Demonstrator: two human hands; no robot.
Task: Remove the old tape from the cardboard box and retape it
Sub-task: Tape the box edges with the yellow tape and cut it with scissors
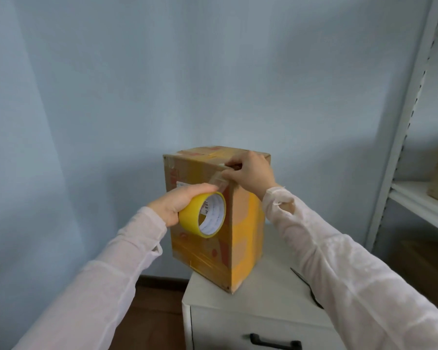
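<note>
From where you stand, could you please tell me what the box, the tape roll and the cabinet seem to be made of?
Box: matte brown cardboard, yellow print, scuffed corners. Tape roll: glossy yellow film, probably plastic, on a white printed core, perhaps card. Cabinet: smooth white, painted wood or laminate; I cannot tell which.
</note>
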